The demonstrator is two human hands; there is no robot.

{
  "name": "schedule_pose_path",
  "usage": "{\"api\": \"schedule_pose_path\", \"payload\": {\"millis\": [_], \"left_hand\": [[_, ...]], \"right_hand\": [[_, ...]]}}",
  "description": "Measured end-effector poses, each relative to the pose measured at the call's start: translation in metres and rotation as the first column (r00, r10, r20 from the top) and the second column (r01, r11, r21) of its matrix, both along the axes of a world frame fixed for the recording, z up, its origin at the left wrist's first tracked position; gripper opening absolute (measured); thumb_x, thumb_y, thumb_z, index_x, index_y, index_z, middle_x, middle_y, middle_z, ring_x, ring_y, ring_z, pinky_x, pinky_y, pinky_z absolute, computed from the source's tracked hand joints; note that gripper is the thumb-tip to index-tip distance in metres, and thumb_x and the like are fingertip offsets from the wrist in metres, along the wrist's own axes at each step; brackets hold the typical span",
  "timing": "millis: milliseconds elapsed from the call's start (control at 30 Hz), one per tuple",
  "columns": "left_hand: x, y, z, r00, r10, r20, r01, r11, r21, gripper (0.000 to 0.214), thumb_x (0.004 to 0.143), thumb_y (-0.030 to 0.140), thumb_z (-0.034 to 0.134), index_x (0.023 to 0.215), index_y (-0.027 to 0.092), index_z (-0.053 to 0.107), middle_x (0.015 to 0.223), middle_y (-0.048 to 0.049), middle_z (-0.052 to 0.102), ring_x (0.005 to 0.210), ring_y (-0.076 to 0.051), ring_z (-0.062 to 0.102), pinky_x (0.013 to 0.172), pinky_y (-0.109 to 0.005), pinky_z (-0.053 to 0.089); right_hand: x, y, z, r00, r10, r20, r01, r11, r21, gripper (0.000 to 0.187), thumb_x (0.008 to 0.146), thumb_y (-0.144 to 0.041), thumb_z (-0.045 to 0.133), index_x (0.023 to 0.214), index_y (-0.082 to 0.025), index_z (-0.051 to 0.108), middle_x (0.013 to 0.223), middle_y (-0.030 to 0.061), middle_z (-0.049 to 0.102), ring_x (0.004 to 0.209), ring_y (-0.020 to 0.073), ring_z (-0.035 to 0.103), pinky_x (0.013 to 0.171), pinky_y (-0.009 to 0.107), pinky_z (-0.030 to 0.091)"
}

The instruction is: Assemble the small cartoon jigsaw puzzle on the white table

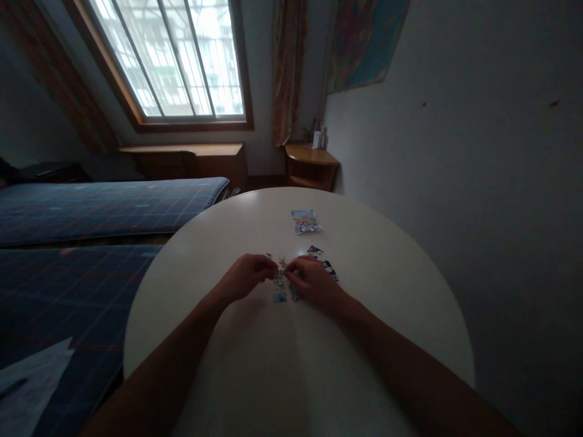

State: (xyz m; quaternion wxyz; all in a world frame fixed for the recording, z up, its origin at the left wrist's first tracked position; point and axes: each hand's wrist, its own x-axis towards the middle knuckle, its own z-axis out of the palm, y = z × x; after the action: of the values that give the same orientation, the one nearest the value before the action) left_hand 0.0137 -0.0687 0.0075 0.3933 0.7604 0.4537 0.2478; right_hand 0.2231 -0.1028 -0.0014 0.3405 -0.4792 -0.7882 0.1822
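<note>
My left hand (249, 273) and my right hand (312, 279) meet low over the middle of the table, thumbs and forefingers pinched at a column of small printed pieces (279, 283) that look like jigsaw puzzle pieces. Whatever lies between the fingertips is too small and covered to make out. A bluish piece (279, 298) is at the near end of the column. Dark-printed pieces (330, 270) lie just beyond my right hand, with another dark piece (314, 249) farther off. Some pieces are partly hidden under the right hand.
A colourful picture packet (305, 222) lies on the round white table (387, 261), beyond the hands. Beds with plaid covers (91, 209) stand along the left. Paper sheets (40, 376) rest at lower left. A wall (455, 182) rises on the right, and a corner shelf (312, 155) stands behind.
</note>
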Motion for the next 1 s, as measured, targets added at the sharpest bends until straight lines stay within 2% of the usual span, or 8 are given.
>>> {"api": "schedule_pose_path", "payload": {"millis": [100,200,300,467,567,767,900,1000], "left_hand": [[-0.003,0.001,0.000,0.993,0.068,-0.099,-0.056,0.992,0.116,0.023,0.084,0.032,0.058,0.091,0.019,0.076,0.078,-0.0053,0.075,0.069,-0.019,0.067,0.067,-0.028,0.051],[-0.008,0.003,-0.002,0.967,0.125,-0.223,-0.070,0.969,0.239,0.022,0.086,0.033,0.058,0.091,0.022,0.077,0.086,-0.0055,0.075,0.073,-0.019,0.066,0.072,-0.029,0.050],[-0.011,0.004,-0.005,0.946,0.173,-0.275,-0.087,0.950,0.299,0.021,0.085,0.031,0.060,0.095,0.023,0.076,0.097,-0.0062,0.073,0.074,-0.018,0.065,0.074,-0.030,0.050],[-0.008,0.000,-0.007,0.957,0.074,-0.282,0.013,0.955,0.295,0.021,0.085,0.032,0.064,0.101,0.024,0.075,0.101,-0.0063,0.069,0.079,-0.019,0.065,0.074,-0.029,0.049],[-0.004,-0.002,-0.009,0.947,0.080,-0.312,0.017,0.955,0.297,0.019,0.085,0.031,0.065,0.099,0.024,0.075,0.100,-0.0066,0.069,0.082,-0.020,0.066,0.075,-0.029,0.049],[-0.002,-0.002,-0.005,0.916,0.153,-0.372,-0.037,0.953,0.301,0.015,0.084,0.026,0.064,0.093,0.023,0.076,0.099,-0.0064,0.071,0.081,-0.020,0.067,0.076,-0.029,0.049],[-0.004,0.001,-0.005,0.915,0.163,-0.369,-0.046,0.951,0.306,0.014,0.086,0.027,0.062,0.088,0.023,0.076,0.096,-0.0060,0.072,0.080,-0.020,0.067,0.075,-0.028,0.049],[-0.008,0.005,-0.006,0.914,0.175,-0.367,-0.055,0.948,0.313,0.018,0.088,0.028,0.059,0.089,0.023,0.075,0.096,-0.0063,0.072,0.080,-0.020,0.067,0.075,-0.029,0.049]], "right_hand": [[0.003,0.001,0.002,0.999,-0.024,0.037,0.024,1.000,-0.001,0.007,0.087,-0.021,0.066,0.083,-0.019,0.072,0.084,0.0046,0.073,0.089,0.0204,0.062,0.084,0.033,0.043],[0.005,0.002,0.001,0.991,-0.065,0.115,0.062,0.998,0.026,0.010,0.087,-0.026,0.067,0.081,-0.020,0.072,0.085,0.0048,0.073,0.090,0.0213,0.063,0.089,0.036,0.041],[0.005,0.002,0.001,0.977,-0.139,0.160,0.131,0.990,0.060,0.012,0.085,-0.030,0.069,0.092,-0.020,0.073,0.096,0.0077,0.073,0.098,0.0238,0.062,0.095,0.040,0.039],[-0.001,0.001,-0.004,0.980,-0.030,0.197,0.013,0.996,0.087,0.023,0.087,-0.031,0.069,0.108,-0.023,0.072,0.110,0.0072,0.071,0.109,0.0237,0.059,0.103,0.041,0.036],[-0.005,0.002,-0.009,0.978,0.004,0.208,-0.023,0.996,0.086,0.024,0.090,-0.030,0.065,0.112,-0.025,0.072,0.116,0.0074,0.069,0.112,0.0229,0.057,0.103,0.041,0.036],[-0.004,0.008,-0.010,0.969,-0.053,0.242,0.029,0.994,0.101,0.013,0.089,-0.030,0.067,0.095,-0.021,0.074,0.109,0.0085,0.071,0.109,0.0233,0.058,0.102,0.042,0.036],[0.000,0.010,-0.009,0.968,-0.076,0.239,0.045,0.990,0.131,0.018,0.094,-0.031,0.060,0.091,-0.019,0.073,0.106,0.0083,0.072,0.106,0.0230,0.059,0.102,0.042,0.035],[0.000,0.012,-0.010,0.967,-0.111,0.231,0.087,0.990,0.112,0.015,0.092,-0.030,0.063,0.090,-0.019,0.073,0.105,0.0084,0.071,0.103,0.0225,0.060,0.102,0.041,0.035]]}}
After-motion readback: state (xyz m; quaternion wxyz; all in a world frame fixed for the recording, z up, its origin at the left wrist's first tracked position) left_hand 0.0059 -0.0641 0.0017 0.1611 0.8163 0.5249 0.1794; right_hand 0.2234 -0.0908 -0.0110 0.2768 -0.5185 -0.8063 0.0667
